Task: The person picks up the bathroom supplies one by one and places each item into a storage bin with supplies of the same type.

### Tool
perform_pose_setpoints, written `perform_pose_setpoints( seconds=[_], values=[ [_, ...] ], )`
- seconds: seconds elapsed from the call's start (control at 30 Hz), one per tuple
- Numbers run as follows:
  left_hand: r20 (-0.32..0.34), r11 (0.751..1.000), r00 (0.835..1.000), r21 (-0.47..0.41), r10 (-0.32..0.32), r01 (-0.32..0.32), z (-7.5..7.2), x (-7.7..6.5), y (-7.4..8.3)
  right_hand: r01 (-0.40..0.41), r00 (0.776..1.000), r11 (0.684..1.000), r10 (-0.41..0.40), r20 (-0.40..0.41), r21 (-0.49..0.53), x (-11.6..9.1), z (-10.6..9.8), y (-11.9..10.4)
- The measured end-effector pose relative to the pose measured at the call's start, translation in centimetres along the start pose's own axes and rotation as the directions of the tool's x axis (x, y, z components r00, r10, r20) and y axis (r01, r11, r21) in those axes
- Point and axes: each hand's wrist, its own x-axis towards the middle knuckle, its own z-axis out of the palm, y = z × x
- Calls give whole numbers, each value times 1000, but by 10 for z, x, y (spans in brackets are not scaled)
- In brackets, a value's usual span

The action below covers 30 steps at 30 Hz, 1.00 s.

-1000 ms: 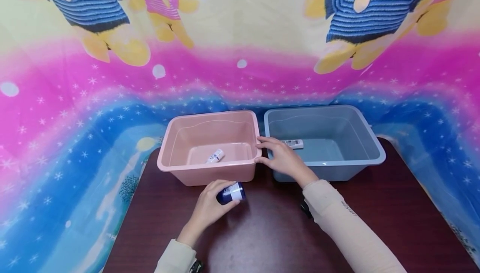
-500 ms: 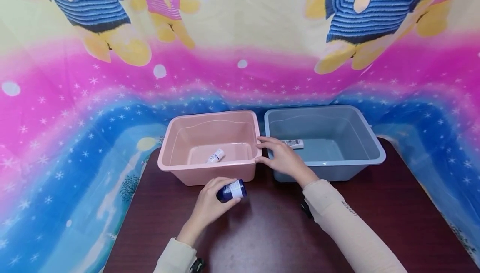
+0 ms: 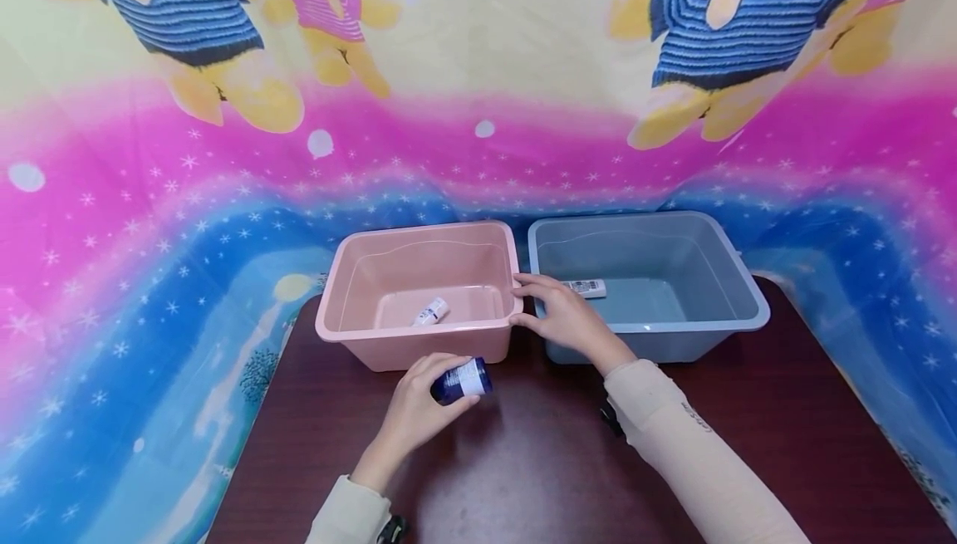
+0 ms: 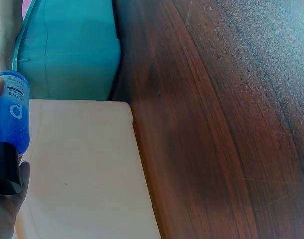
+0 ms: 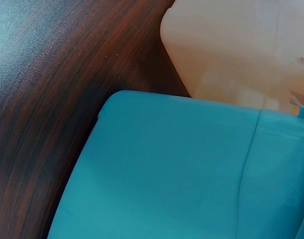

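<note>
My left hand [image 3: 419, 403] holds a small dark blue bottle [image 3: 471, 379] with a white label, tilted on its side in front of the pink basin [image 3: 419, 335]. In the left wrist view the bottle [image 4: 12, 119] shows bright blue with a black cap [image 4: 6, 169]. My right hand [image 3: 564, 317] has thumb and fingers at the right rim of the pink basin, near its front corner. A small white tube-like item [image 3: 431, 311] lies inside that basin. The right wrist view does not show the right hand.
A grey-blue basin [image 3: 658, 326] stands to the right of the pink one, a narrow gap between them. Inside it lies a white item with dark print [image 3: 591, 287], partly behind the right hand. Both basins stand on a dark wood table [image 3: 523, 477] before a printed cloth [image 3: 478, 162].
The blue bottle and left hand shifted slightly up and turned a little early on, then held still. The right hand stays at the pink rim.
</note>
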Motion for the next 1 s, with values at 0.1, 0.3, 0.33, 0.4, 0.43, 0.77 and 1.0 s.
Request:
perform_pose_setpoints(
  seconds=[0.1, 0.3, 0.33, 0.4, 0.43, 0.77, 1.0],
  values=[
    [2, 1000, 1000, -4, -2, 2, -2, 0, 0, 1, 1000, 1000, -1, -1, -4, -1, 0, 0],
    [0, 1000, 1000, 1, 3, -3, -7, 2, 1, 19, 1000, 1000, -19, -7, -11, 0, 0, 0],
    [0, 1000, 1000, 4, 4, -4, -8, 3, 1, 27, 1000, 1000, -27, -9, -12, 0, 0, 0],
    [-1, 1000, 1000, 11, 3, -2, -10, 4, 1, 42, 999, 999, -42, -12, -16, 1, 0, 0],
    [-3, 1000, 1000, 16, 5, -5, -11, 5, 1, 46, 999, 999, -46, -11, -17, 1, 0, -1],
    [-7, 999, 1000, 32, 19, -19, -26, 12, 5, 60, 998, 998, -60, -18, -16, 1, -1, 0],
    [1, 998, 1000, 63, 9, -9, -34, 12, 9, 58, 998, 998, -58, -18, -22, 0, -1, 0]
  ],
)
